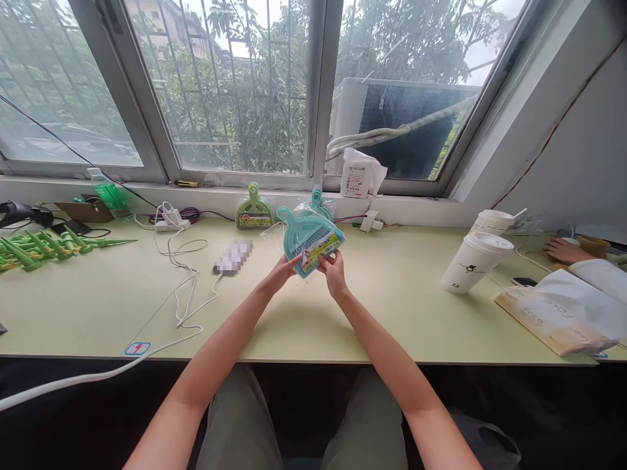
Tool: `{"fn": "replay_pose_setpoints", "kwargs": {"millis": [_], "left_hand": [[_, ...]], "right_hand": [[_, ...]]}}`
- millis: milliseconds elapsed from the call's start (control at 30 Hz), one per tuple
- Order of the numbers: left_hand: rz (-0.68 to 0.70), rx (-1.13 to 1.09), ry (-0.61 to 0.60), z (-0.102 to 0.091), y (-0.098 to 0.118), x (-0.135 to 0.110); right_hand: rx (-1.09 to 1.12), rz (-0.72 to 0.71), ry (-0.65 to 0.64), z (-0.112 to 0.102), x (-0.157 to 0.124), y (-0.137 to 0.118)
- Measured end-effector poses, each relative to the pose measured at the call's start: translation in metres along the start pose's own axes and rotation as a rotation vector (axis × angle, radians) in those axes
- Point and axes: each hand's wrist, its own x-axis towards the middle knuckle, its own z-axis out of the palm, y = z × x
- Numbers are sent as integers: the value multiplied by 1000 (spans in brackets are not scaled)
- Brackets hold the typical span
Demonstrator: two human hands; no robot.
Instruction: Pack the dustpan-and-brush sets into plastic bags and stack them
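Both hands hold a teal mini dustpan and brush set (306, 238) in clear plastic wrap, tilted above the table with its yellow and blue label towards me. My left hand (281, 273) grips its lower left edge. The fingers of my right hand (335, 269) pinch its lower right corner. Just behind it, another teal set (321, 203) leans by the window ledge, partly hidden. A green dustpan set (254, 210) stands upright to the left of it, also against the ledge.
White cables (183, 287), a power strip (171, 222) and a blurred-out device (233, 257) lie to the left, with green spiky pieces (49, 248) farther out. Right are a paper cup (476, 261), a tissue pack (558, 313) and another person's hand (568, 250). The table's front edge (313, 361) is near me.
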Motion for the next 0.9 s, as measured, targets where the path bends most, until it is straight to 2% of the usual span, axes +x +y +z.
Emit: {"fn": "replay_pose_setpoints", "kwargs": {"millis": [67, 167, 333, 500, 600, 800, 900], "left_hand": [[12, -5, -1, 7, -1, 0], [106, -26, 52, 14, 0, -1], [213, -5, 112, 20, -4, -1], [125, 49, 100, 23, -18, -1], [54, 15, 65, 24, -18, 0], [134, -163, 133, 17, -10, 3], [83, -154, 133, 21, -15, 1]], "right_hand": [[11, -15, 9, 0, -1, -1], [-3, -18, 12, 2, -2, -1], [-32, -36, 38, 5, -5, 3], [-8, -81, 110, 3, -4, 6], [23, -73, 132, 2, -2, 6], [47, -61, 100, 5, -5, 3], [66, -77, 103, 5, -4, 4]]}}
